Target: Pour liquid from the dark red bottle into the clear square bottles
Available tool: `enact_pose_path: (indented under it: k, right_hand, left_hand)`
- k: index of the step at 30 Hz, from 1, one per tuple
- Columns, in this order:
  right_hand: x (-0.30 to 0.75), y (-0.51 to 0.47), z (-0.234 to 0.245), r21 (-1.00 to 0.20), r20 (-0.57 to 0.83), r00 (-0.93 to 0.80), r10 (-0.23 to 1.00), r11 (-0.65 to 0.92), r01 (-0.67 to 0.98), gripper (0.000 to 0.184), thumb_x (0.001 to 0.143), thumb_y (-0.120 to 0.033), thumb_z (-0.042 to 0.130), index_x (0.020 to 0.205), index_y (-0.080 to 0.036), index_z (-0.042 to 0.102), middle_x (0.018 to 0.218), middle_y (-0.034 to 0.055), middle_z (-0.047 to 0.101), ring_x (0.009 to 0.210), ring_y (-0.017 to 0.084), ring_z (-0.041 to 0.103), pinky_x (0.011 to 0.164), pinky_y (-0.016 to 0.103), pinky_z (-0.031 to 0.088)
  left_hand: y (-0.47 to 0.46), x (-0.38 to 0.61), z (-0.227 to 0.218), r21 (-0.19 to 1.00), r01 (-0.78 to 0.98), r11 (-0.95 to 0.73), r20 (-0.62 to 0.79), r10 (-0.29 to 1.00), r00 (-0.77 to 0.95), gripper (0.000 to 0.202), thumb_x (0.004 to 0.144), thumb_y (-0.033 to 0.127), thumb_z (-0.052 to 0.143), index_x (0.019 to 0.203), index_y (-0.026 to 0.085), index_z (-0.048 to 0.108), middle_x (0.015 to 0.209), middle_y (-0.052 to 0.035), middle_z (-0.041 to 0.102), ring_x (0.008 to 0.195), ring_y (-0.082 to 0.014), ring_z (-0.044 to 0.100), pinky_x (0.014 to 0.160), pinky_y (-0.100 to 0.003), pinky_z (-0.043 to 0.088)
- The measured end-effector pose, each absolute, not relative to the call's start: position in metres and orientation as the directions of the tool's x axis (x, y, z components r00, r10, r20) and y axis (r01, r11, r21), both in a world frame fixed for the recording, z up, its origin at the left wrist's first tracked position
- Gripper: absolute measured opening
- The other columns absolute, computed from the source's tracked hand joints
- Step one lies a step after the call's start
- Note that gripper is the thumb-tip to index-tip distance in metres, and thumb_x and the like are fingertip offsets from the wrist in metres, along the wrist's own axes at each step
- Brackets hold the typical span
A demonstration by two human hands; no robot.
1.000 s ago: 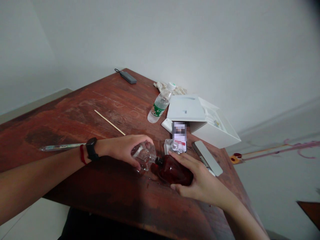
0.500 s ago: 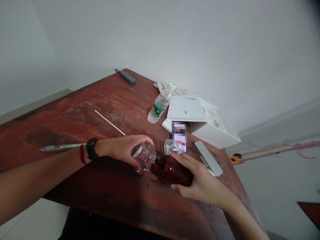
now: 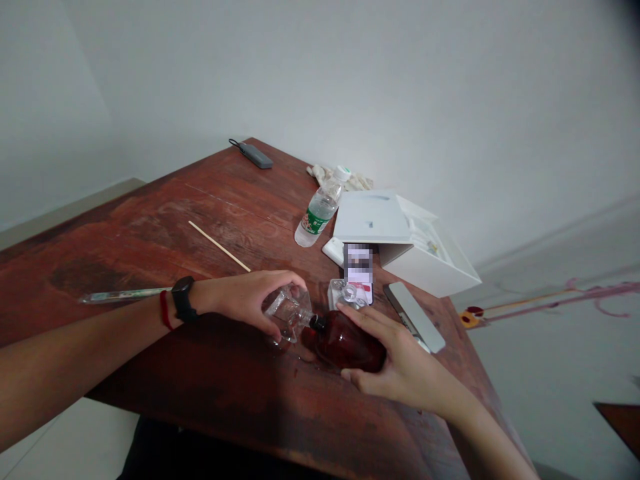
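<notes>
My left hand (image 3: 265, 300) is wrapped round a clear faceted bottle (image 3: 289, 312), tilted with its neck to the right. In my right hand (image 3: 387, 347) lies a dark red-brown bottle (image 3: 345, 343), tipped on its side. Its dark neck (image 3: 317, 323) meets the mouth of the clear bottle; I cannot tell whether it sits inside. Drops of liquid (image 3: 299, 369) wet the wood below. Just behind the right fingers stands a small clear glass bottle (image 3: 340, 290).
On the wooden table (image 3: 150, 227) are a water bottle (image 3: 317, 213), a phone (image 3: 360, 270), white boxes (image 3: 373, 217), a silver case (image 3: 417, 317), a wooden stick (image 3: 220, 245), a wrapped stick (image 3: 125, 293), a grey device (image 3: 256, 155) and a crumpled cloth (image 3: 357, 181).
</notes>
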State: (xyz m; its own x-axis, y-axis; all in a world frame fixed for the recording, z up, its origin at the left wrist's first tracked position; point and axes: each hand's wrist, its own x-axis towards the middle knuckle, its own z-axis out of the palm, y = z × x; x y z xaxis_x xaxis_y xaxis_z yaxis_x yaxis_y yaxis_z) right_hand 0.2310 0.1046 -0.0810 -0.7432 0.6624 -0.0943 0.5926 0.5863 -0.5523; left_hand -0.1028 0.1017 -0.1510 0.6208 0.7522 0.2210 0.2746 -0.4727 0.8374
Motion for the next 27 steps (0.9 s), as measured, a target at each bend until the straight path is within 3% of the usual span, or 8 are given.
enact_pose_path:
  k: [7,27]
  right_hand:
    - [0.2309,0.1037,-0.0816,-0.556,-0.095,-0.736,0.67,0.578,0.597,0.084,0.079,-0.025,0.084,0.158,-0.03,0.058,0.13,0.0096,0.07,0.113,0.031,0.076,0.098,0.048,0.063]
    - [0.2316,0.104,-0.0803,-0.554,-0.097,-0.744,0.662,0.585,0.592,0.084,0.079,-0.024,0.085,0.159,-0.029,0.057,0.134,0.012,0.071,0.119,0.035,0.075,0.1,0.05,0.062]
  left_hand:
    - [0.1019,-0.1035,-0.1518,0.831,0.288,-0.477,0.22,0.756,0.617,0.08,0.073,0.041,0.102,0.138,0.021,0.06,0.13,-0.0094,0.073,0.114,-0.0295,0.073,0.094,-0.034,0.056]
    - [0.1014,-0.103,-0.1508,0.835,0.281,-0.472,0.214,0.751,0.625,0.08,0.075,0.042,0.101,0.139,0.021,0.058,0.13,-0.0106,0.073,0.114,-0.0308,0.074,0.099,-0.038,0.055]
